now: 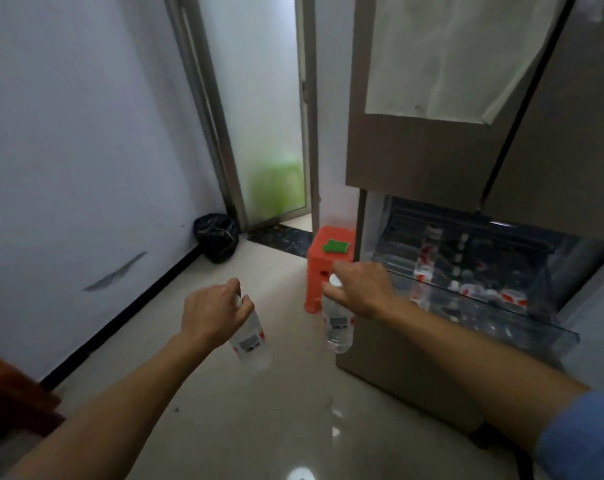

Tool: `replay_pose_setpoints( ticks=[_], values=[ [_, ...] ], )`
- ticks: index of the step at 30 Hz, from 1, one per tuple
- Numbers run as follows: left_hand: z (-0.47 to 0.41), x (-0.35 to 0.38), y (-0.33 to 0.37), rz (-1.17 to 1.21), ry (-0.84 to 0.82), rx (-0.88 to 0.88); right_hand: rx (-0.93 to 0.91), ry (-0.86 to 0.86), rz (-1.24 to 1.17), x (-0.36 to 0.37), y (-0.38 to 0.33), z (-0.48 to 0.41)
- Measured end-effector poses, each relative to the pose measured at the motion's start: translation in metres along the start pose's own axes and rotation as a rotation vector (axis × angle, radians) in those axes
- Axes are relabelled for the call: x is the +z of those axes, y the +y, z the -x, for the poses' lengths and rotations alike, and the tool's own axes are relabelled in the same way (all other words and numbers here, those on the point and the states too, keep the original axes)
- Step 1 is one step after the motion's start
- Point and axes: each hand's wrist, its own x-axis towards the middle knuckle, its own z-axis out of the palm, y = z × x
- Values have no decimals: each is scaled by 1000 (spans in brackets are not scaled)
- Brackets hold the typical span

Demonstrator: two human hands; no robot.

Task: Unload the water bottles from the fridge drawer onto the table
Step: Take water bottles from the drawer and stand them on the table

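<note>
My left hand point(214, 313) grips a clear water bottle point(251, 337) by its neck, the bottle hanging down over the floor. My right hand point(361, 289) holds a second clear bottle point(337, 325) by its white cap, just left of the fridge. The fridge drawer point(473, 289) stands pulled open at the right, with several more red-labelled bottles point(425, 268) lying and standing inside. A dark wooden table corner point(13, 396) shows at the lower left edge.
An orange plastic stool point(323, 258) with a green item on top stands beside the fridge. A black bag point(216, 237) sits in the corner by a frosted glass door point(259, 116). The white wall runs along the left; glossy tile floor lies below.
</note>
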Motion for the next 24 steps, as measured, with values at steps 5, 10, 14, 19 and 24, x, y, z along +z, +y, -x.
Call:
replay_pose_setpoints(
  ticks=[5, 10, 14, 19, 24],
  values=[
    [89, -27, -102, -99, -51, -185, -231, -8, -20, 21, -112, -24],
    [191, -62, -217, -179, -3, -386, -451, 1, -69, 35, -268, -51],
    [269, -89, -308, -209, 15, -506, -548, -20, -99, 56, -395, -66],
    [361, -124, -412, -295, -24, -643, -648, -37, -152, 87, -553, -71],
    [439, -149, -495, -333, -39, -826, -771, -37, -206, 106, -680, -80]
  ],
)
